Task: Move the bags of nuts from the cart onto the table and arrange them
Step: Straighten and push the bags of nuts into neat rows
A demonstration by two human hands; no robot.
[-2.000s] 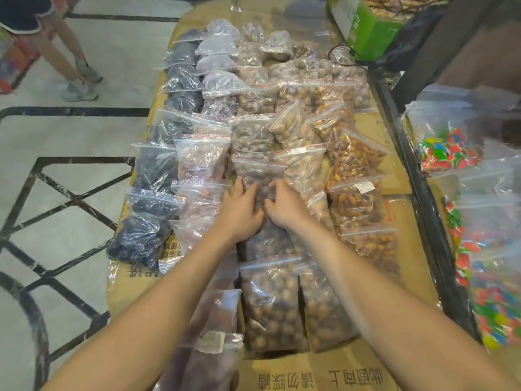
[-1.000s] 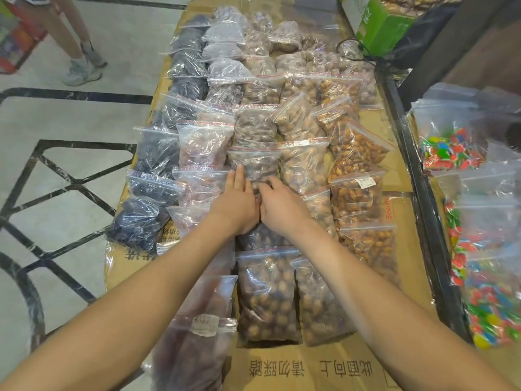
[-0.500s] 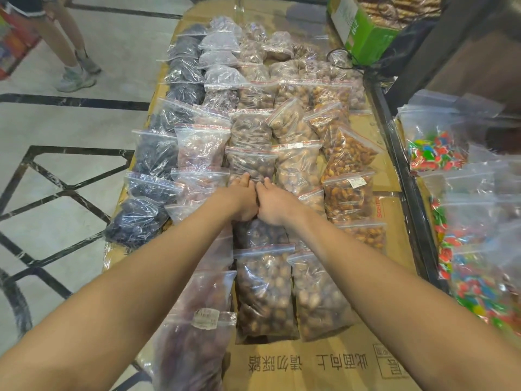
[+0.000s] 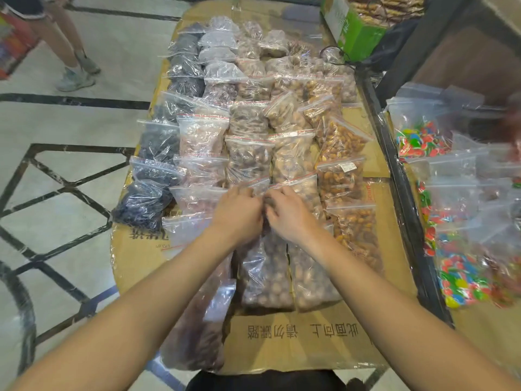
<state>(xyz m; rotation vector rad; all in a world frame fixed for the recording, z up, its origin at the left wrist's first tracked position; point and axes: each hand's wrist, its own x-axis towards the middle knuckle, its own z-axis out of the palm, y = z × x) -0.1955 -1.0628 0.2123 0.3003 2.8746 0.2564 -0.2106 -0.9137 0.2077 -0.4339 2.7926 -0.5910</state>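
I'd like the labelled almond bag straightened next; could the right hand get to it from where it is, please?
Probably yes: the right hand is just beside the labelled almond bag, which lies on top in the neighbouring row with nothing over it.

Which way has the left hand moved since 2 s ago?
Yes: the left hand has pulled back slightly toward the person, away from the brown nut bag beyond it; fingers now curled.

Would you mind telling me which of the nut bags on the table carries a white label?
The bag of orange-brown nuts in the rightmost column, right of the right hand; a white label sits near its seal.
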